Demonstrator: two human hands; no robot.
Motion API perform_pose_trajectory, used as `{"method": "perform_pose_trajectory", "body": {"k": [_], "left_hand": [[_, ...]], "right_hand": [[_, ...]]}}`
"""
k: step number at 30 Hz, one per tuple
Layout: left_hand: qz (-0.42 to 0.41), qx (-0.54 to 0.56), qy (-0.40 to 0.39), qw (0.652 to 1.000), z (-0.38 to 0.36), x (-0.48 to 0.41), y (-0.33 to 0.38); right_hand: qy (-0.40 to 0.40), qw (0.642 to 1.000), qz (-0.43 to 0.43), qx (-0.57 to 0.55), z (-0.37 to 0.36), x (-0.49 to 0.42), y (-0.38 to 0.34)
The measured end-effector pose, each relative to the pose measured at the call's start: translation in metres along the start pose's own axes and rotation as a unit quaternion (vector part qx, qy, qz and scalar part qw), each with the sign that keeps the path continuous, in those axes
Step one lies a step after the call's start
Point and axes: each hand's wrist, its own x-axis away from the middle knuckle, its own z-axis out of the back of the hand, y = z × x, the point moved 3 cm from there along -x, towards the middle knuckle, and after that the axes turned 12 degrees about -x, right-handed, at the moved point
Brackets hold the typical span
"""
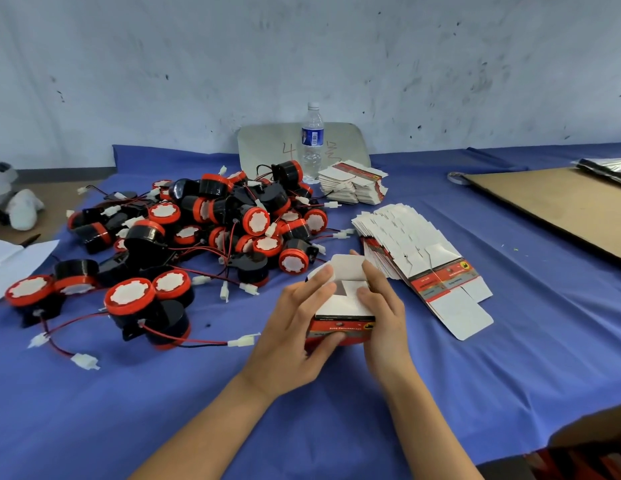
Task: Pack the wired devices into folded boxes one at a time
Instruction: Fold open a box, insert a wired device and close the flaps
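A small red-and-white box (341,308) stands on the blue cloth at centre, its white top flaps partly folded. My left hand (295,336) grips its left side, thumb on the red front face. My right hand (383,306) holds the right side, fingers on the flaps. A pile of several black-and-red round wired devices (205,230) with white plugs lies to the left. A fanned row of flat unfolded boxes (416,251) lies to the right, and a smaller stack of flat boxes (354,183) sits behind it.
A water bottle (312,143) stands at the back against a grey board (267,143). A brown cardboard sheet (558,206) covers the right side of the table. White paper (14,258) lies at the left edge. The wall is close behind.
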Motion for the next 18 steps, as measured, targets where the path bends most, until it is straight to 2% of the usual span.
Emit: {"method": "perform_pose_trajectory", "body": {"k": [5,10,18], "left_hand": [[0.008,-0.006,-0.022,1.0,-0.0019,0.0005,-0.0009],[0.014,-0.011,-0.024,1.0,-0.001,0.0007,-0.0004],[0.024,-0.005,-0.041,0.999,-0.0027,0.0005,-0.0016]], "right_hand": [[0.015,0.999,0.03,-0.035,-0.0023,0.0019,-0.0021],[0.016,0.999,0.041,0.026,-0.0018,0.0018,-0.0009],[0.017,0.999,0.045,0.021,-0.0024,0.002,-0.0008]]}}
